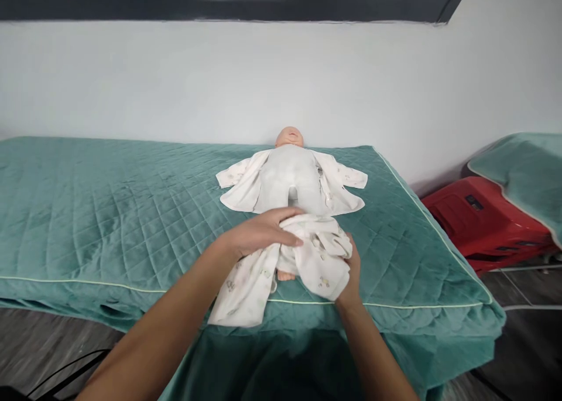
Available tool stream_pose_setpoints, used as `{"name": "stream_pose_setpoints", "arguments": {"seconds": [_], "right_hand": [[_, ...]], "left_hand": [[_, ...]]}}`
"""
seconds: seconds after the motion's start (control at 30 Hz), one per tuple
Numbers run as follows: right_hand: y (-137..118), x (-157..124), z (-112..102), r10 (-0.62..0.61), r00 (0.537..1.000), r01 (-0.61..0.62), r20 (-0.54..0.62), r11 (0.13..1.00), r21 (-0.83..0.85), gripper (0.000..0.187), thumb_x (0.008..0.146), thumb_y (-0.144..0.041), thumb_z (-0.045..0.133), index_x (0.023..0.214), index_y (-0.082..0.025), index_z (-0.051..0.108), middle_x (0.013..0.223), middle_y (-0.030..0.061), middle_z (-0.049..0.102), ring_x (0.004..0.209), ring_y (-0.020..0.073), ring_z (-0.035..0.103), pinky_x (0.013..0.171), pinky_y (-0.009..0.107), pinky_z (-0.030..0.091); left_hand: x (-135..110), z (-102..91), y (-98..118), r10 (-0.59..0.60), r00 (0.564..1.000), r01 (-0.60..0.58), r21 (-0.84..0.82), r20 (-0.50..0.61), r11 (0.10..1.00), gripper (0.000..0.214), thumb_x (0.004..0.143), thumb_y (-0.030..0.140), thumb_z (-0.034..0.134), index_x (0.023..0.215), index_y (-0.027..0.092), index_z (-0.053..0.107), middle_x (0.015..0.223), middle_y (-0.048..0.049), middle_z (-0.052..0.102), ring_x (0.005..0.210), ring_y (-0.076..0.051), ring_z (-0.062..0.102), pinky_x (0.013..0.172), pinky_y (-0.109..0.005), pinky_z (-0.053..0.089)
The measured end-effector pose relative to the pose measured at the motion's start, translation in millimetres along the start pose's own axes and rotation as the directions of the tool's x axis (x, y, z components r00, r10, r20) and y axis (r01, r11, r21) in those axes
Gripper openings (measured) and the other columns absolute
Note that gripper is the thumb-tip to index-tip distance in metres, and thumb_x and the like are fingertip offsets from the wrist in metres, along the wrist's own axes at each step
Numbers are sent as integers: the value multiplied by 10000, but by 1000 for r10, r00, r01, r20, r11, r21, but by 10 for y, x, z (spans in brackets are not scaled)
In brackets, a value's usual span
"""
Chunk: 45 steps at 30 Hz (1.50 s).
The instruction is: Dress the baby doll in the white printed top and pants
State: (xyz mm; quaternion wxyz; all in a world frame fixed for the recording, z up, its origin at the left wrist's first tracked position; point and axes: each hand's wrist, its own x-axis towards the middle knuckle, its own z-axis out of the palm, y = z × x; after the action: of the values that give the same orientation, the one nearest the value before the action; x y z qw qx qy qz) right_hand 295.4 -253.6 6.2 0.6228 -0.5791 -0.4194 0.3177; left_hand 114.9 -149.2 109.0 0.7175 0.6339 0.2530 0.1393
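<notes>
A baby doll (pixel 290 136) lies on its back, head toward the wall. A plain pale garment covers its body and legs, and a white printed baby jacket (pixel 239 199) is spread open beneath it with the sleeves out to both sides. Over the doll's lower legs are bunched white printed baby pants (pixel 322 260), one pant leg hanging toward the near edge. My left hand (pixel 266 232) grips the bunched cloth from the left, thumb on top. My right hand (pixel 351 275) holds its right side, fingers mostly hidden behind the fabric. A foot (pixel 286 276) of the doll shows below the cloth.
The bed has a green quilted cover (pixel 109 213) with pale piping along its edges. A white wall (pixel 263 79) rises behind it. To the right is a red plastic case (pixel 483 219) partly under another green cloth (pixel 527 167). A dark cable (pixel 65 374) runs at the lower left.
</notes>
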Motion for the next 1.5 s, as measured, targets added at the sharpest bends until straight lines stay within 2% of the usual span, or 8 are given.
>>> {"name": "stream_pose_setpoints", "arguments": {"seconds": [0.17,0.53,0.7,0.87,1.1,1.27,1.37,1.5], "right_hand": [[-47,234,64,-83,993,83,-78,997,-1,156,763,-308,589,900,-233,583,877,13,637,834,209,561,806,343,471],[110,735,68,-35,999,34,-40,999,-26,221,786,-286,514,939,-195,644,955,32,706,888,206,596,831,329,475],[190,832,33,-17,1000,18,-9,999,49,268,781,-311,573,1007,-194,657,977,29,718,934,209,616,879,347,488],[89,707,-1,-106,994,105,-6,994,-14,377,773,-288,638,1146,-237,632,1162,40,675,1100,225,596,1002,392,457],[-592,844,60,-294,846,426,444,874,-233,413,873,-364,673,1274,-281,616,1315,62,619,1225,261,556,1031,414,440],[-908,1465,406,41,669,392,742,829,-399,297,811,-485,733,914,-208,761,817,22,725,763,215,635,723,327,473],[-831,1655,551,120,580,257,805,912,-321,266,746,-439,792,782,-176,765,686,4,694,677,184,610,642,286,457],[-619,1633,525,164,591,-13,790,981,-194,259,769,-393,762,880,-159,769,782,18,727,729,178,648,638,264,489]], "left_hand": [[267,-131,128,209,958,-154,266,-194,952,344,726,214,674,1067,169,682,1069,-26,690,1050,-232,625,914,-326,480],[601,-150,-63,543,725,-180,643,-425,744,204,765,161,600,960,161,660,1008,-39,688,984,-198,615,921,-322,444],[420,-249,-140,328,835,-230,261,-442,938,414,720,265,762,1109,176,651,1090,-36,679,1077,-209,612,948,-311,453],[312,-461,-281,232,902,-278,-78,-365,957,461,684,308,837,1101,197,675,1169,-47,662,1037,-189,623,870,-269,479],[368,-538,-346,254,905,-334,-203,-340,920,443,673,298,852,1062,172,680,1042,-49,676,868,-147,638,758,-233,490],[503,-590,-366,293,877,-373,-155,-381,915,394,709,334,830,1026,164,670,952,-35,681,813,-144,639,737,-243,484],[559,-645,-452,282,862,-382,-177,-420,907,394,735,400,799,1017,167,651,875,-26,677,731,-143,631,706,-259,484],[547,-703,-534,250,895,-349,-231,-369,908,427,711,427,811,1020,177,657,909,-29,675,733,-146,625,697,-261,487]]}}
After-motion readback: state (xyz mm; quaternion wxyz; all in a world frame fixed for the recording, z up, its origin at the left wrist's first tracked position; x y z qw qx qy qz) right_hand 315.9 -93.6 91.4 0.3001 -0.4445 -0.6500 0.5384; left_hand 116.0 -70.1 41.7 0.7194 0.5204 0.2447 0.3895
